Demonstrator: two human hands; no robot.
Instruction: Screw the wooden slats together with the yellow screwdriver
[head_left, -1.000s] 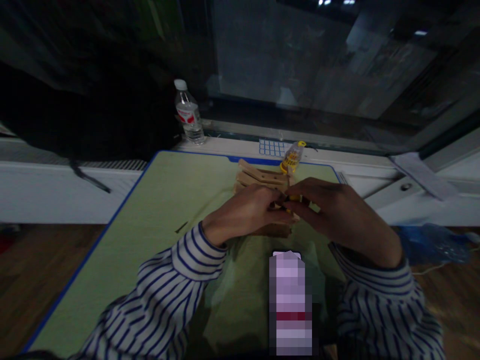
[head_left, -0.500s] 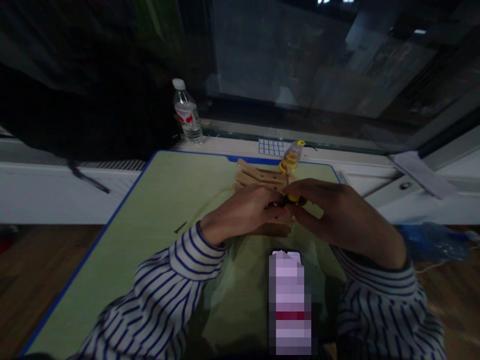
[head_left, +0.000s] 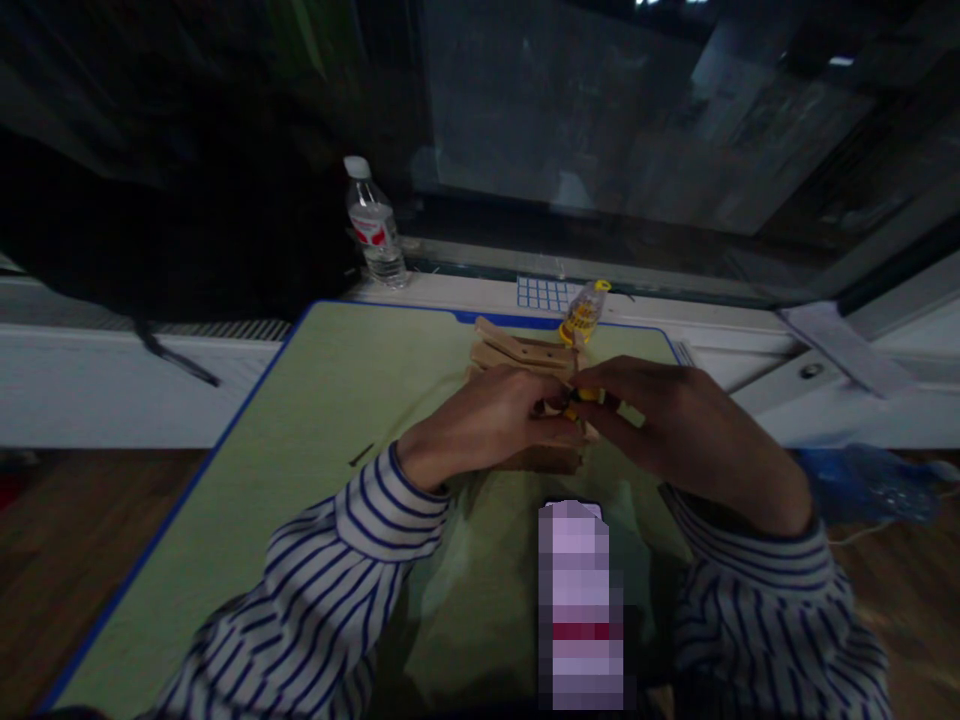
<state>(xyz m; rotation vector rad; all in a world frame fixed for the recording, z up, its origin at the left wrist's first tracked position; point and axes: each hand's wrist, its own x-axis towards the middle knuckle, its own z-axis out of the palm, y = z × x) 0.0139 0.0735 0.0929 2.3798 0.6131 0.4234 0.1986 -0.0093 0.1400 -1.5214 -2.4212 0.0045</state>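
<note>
Wooden assembly [head_left: 536, 363]: 12 o'clock from wearer, on table [head_left: 300, 400] | Right hand [head_left: 679, 420]: pinches yellow-black part [head_left: 589, 395] at assembly's 3 o'clock end, apparently for fine control | Left hand [head_left: 484, 420]: curled over assembly, probably bracing it; grasp hidden, cannot tell.

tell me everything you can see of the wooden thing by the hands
The wooden thing is light brown and looks built of several slats side by side, with small dark holes in a far one. It lies near the far edge of the green table. The left hand lies across it, hiding its middle; the right hand, holding a yellow item, is at its right end. Contact there is unclear.
</note>
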